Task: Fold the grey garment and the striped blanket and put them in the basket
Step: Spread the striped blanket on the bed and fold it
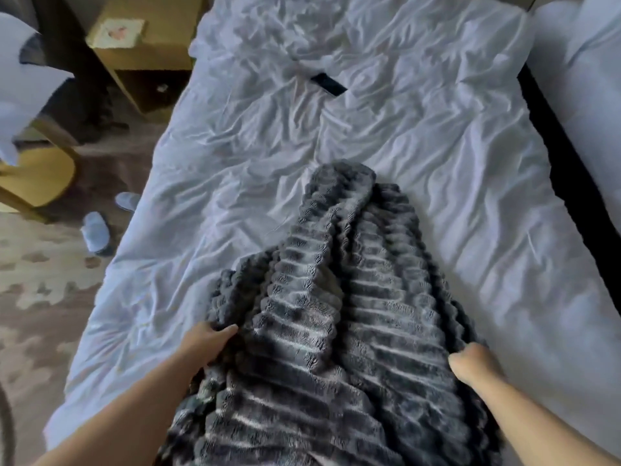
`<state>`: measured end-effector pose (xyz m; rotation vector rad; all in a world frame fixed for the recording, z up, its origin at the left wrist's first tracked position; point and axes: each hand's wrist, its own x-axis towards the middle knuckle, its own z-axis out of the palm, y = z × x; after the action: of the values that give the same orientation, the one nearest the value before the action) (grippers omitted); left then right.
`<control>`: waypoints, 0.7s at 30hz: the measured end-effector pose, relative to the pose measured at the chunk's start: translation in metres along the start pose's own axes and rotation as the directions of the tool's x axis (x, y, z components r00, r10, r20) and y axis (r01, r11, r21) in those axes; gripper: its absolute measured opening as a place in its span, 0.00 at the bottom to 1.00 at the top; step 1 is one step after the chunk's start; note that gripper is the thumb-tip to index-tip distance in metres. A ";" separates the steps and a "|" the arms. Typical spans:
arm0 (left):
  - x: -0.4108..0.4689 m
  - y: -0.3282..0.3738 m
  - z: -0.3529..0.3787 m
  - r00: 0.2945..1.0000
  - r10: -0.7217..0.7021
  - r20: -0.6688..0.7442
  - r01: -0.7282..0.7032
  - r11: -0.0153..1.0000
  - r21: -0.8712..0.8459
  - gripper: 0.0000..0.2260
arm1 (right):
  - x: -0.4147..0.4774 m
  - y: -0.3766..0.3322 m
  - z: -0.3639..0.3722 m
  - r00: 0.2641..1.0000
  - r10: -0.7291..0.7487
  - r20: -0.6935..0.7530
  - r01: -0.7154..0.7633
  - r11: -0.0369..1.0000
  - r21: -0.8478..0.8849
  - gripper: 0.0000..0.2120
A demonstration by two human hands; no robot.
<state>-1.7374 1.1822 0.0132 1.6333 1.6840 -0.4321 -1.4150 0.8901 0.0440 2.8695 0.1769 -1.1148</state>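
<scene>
A dark grey ribbed, striped blanket [336, 314] lies bunched lengthwise on the near half of a white bed [420, 156], running from the bottom edge up to a rounded tip near the middle. My left hand [208, 341] grips the blanket's left edge. Its right edge is pinched in my right hand [473, 361], fingers curled into the fabric. I see no grey garment and no basket.
A small dark flat object [328, 84] lies on the wrinkled sheet further up. Left of the bed are a wooden chair [37, 173], a cardboard box [141, 38] and two pale slippers [97, 230] on patterned carpet. A second white bed [584, 89] stands at right.
</scene>
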 end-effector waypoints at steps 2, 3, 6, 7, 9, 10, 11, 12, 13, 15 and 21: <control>0.021 0.023 -0.001 0.998 0.044 -0.043 -0.043 0.998 0.036 0.19 | 0.014 -0.035 -0.007 0.994 -0.061 -0.088 0.067 0.996 0.063 0.13; 0.028 0.036 -0.001 0.996 0.063 -0.071 -0.059 0.996 0.061 0.18 | 0.020 -0.054 -0.010 0.984 -0.119 -0.132 0.130 0.988 0.078 0.13; 0.053 0.070 0.008 0.962 0.199 -0.187 -0.182 0.978 0.101 0.13 | 0.036 -0.107 -0.010 0.950 -0.272 -0.155 0.295 0.944 0.151 0.08; 0.061 0.081 0.013 0.952 0.231 -0.198 -0.213 0.971 0.110 0.12 | 0.041 -0.123 -0.008 0.940 -0.311 -0.137 0.332 0.926 0.178 0.09; 0.075 0.107 0.027 0.969 0.221 -0.110 -0.207 0.970 0.126 0.15 | 0.049 -0.155 -0.003 0.910 -0.401 -0.100 0.414 0.884 0.217 0.09; 0.081 0.120 0.034 0.978 0.205 -0.049 -0.198 0.973 0.123 0.15 | 0.053 -0.172 -0.001 0.892 -0.443 -0.090 0.452 0.861 0.233 0.10; 0.083 0.132 0.040 0.980 0.197 0.003 -0.196 0.976 0.092 0.16 | 0.058 -0.187 0.002 0.874 -0.477 -0.095 0.484 0.838 0.251 0.10; 0.082 0.142 0.045 0.979 0.192 0.063 -0.194 0.981 0.013 0.19 | 0.062 -0.202 0.004 0.862 -0.496 -0.102 0.503 0.818 0.277 0.09; 0.080 0.150 0.049 0.969 0.208 0.136 -0.194 0.975 -0.111 0.23 | 0.070 -0.216 0.008 0.858 -0.501 -0.115 0.510 0.802 0.312 0.09; 0.069 0.160 0.053 0.902 0.270 0.337 -0.140 0.921 -0.363 0.27 | 0.081 -0.246 0.015 0.867 -0.477 -0.146 0.492 0.772 0.402 0.09; 0.067 0.137 0.037 0.770 0.371 0.519 -0.041 0.840 -0.541 0.18 | 0.113 -0.308 0.032 0.933 -0.358 0.033 0.338 0.906 0.253 0.34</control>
<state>-1.5905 1.2228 -0.0246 1.1044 0.9852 -0.3167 -1.3926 1.2026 -0.0598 3.0826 0.6134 -1.3954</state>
